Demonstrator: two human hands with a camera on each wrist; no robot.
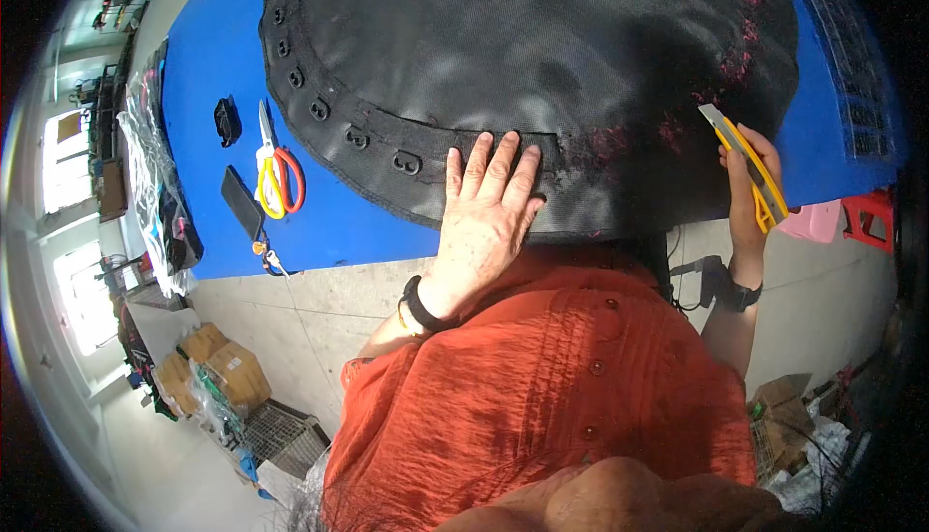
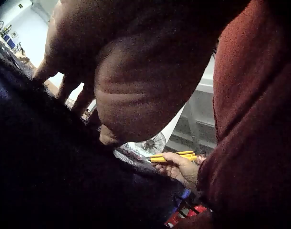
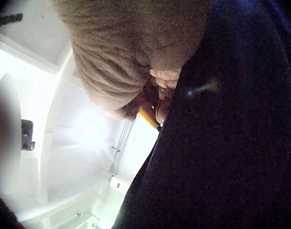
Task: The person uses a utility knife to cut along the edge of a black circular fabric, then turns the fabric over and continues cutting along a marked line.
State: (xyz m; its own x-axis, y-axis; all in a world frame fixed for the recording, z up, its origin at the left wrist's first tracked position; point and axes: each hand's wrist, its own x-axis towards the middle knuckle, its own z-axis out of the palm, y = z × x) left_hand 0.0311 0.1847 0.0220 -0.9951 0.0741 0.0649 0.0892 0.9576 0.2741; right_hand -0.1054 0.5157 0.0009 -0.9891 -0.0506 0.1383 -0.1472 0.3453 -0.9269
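A large rounded piece of black fabric [image 1: 464, 39] spreads over the blue table, with a row of black fittings [image 1: 356, 136] along its left and near border. My left hand [image 1: 489, 213] rests on the border strip close to the near edge, fingers straight and palm down. In my right hand [image 1: 752, 169] I grip a yellow utility knife [image 1: 750, 166], its blade pointing away over the fabric's right side. Pink marks [image 1: 740, 58] run along that side. The right wrist view shows part of the knife [image 3: 148, 118] between curled fingers.
On the blue tabletop [image 1: 208, 232] to the left lie scissors [image 1: 274, 169] with red and yellow handles, a black phone-like slab [image 1: 242, 202] and a small black item [image 1: 226, 122]. Clear plastic [image 1: 155, 174] hangs at the left edge. Cardboard boxes [image 1: 227, 377] stand on the floor.
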